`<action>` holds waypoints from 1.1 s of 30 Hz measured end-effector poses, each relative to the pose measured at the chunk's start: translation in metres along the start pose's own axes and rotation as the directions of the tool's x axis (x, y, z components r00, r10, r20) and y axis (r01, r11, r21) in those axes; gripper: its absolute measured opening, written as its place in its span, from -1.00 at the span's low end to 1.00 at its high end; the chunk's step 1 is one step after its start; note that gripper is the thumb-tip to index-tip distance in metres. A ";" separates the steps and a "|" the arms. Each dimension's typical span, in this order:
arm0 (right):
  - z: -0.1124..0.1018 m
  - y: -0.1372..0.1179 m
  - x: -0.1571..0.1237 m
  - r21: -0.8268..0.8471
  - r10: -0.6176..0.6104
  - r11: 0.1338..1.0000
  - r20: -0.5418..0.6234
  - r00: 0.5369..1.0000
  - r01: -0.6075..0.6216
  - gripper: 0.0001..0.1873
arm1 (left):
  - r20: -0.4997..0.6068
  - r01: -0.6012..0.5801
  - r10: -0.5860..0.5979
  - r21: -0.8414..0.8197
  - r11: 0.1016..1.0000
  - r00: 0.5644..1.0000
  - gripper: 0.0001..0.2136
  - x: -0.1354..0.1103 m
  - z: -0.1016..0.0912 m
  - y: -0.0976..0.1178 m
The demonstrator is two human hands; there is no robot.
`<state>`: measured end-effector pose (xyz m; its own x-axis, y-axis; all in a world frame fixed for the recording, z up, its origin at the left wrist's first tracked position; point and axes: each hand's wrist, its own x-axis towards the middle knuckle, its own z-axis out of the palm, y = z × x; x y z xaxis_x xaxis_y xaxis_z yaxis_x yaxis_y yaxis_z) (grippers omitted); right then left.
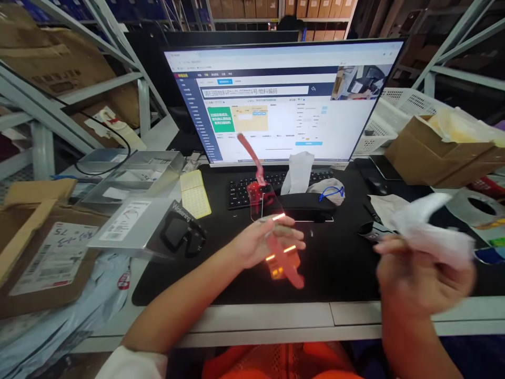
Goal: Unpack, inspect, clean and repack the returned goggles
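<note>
In the head view, we see our left hand (260,242) raised over the black mat (339,263) that covers most of the table (276,317). The hand is turned palm up, and its fingers and thumb are partly curled and pinched on a pair of red glasses (284,266) made of see-through plastic. The glasses are in the air above the mat, just in front of the keyboard (240,190). One temple arm sticks up and away towards the monitor (284,100), and the other end hangs down below the fingers.

Our right hand (422,284) is up on the right side, well apart from the left, and it is blurred. Its fingers are closed around a crumpled white cloth (432,229) that bunches out above the knuckles. We cannot tell how tightly they grip it.

Past the left hand, a black case (305,206) lies just in front of the keyboard, with a white tissue (299,171) standing behind it. To the left, a silver box (130,223) printed with a picture of dark glasses rests at the mat's edge, near a yellow card (195,193). On the right, an open cardboard box (426,152) sits beside a white basket (394,113).
</note>
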<state>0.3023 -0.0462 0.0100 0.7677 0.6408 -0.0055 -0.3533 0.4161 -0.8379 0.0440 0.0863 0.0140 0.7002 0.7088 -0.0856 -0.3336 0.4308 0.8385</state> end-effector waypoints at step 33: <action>0.026 0.060 0.025 -0.208 -0.241 0.882 0.571 0.784 0.423 -0.69 | 0.079 -0.087 0.096 -0.115 0.990 0.992 -0.57 -0.003 0.021 -0.045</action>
<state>0.2861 0.0118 -0.0266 0.3818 0.7709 0.5098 0.1248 0.5036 -0.8549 0.0698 0.0529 -0.0125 0.7127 0.7004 0.0387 -0.4633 0.4286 0.7757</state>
